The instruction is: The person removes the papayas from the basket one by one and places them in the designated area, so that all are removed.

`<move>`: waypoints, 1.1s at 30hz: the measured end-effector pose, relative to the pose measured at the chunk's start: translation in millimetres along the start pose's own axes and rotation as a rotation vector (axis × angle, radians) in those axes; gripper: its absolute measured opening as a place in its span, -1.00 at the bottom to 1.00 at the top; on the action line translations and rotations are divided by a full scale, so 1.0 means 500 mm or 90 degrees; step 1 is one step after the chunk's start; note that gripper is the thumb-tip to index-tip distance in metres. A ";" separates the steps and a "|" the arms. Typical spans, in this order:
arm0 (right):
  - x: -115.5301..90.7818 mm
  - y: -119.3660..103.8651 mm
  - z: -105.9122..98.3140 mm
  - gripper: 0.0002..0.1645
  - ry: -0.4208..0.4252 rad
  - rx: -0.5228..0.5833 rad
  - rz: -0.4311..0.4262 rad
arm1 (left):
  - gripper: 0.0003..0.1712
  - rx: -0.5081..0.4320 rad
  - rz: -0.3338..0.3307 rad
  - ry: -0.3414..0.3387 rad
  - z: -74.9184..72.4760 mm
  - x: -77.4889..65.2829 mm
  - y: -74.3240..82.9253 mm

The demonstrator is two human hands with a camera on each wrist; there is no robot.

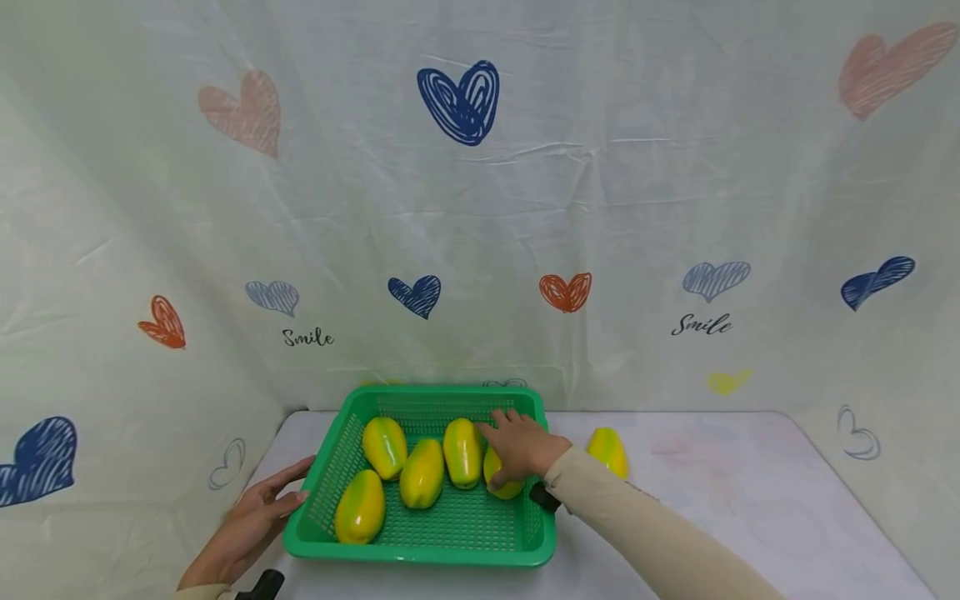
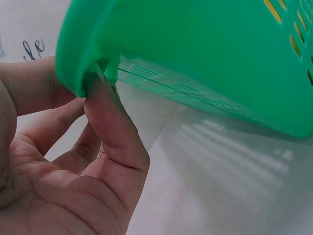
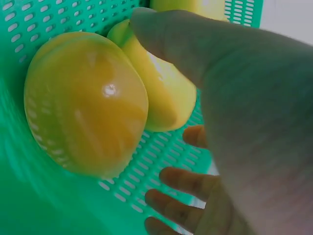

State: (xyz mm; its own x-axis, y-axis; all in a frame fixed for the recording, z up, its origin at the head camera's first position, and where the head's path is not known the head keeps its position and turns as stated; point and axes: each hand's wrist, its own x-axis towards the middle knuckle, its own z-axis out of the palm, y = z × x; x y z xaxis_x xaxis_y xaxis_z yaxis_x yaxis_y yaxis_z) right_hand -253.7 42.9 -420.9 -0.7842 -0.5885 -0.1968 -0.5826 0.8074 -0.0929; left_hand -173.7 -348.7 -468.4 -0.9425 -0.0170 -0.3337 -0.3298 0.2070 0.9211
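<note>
A green plastic basket point(image 1: 420, 556) holds several glossy yellow-green fruits, papaya-like in shape. My left hand point(image 1: 251, 525) is at its left side; in the left wrist view the thumb and forefinger pinch the basket's rim point(image 2: 73, 49). Inside the basket's right end, my right hand point(image 1: 521, 446) is over the rightmost fruit point(image 1: 506, 489) and partly covers it. The right wrist view has those fingers spread and apart, with the thumb close to one fruit point(image 3: 164, 93) and a larger-looking fruit point(image 3: 85, 105) beside it. Whether the thumb touches is unclear.
One more yellow fruit point(image 1: 609, 450) lies on the white table point(image 1: 720, 500) outside the basket, partly behind the right forearm. A white cloth point(image 1: 480, 208) printed with hearts hangs behind and at both sides.
</note>
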 end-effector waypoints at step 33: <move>0.010 -0.015 0.011 0.15 -0.093 -0.054 0.088 | -0.20 0.013 0.001 -0.005 -0.005 -0.003 0.003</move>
State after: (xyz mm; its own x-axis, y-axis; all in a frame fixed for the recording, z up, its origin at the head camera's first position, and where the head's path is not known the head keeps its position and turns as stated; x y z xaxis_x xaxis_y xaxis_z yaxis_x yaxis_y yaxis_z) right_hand -252.1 34.3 -426.6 -0.8225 -0.4549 -0.3415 -0.4919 0.8703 0.0254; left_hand -172.8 -350.7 -466.3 -0.9427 -0.0092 -0.3335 -0.3268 0.2275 0.9173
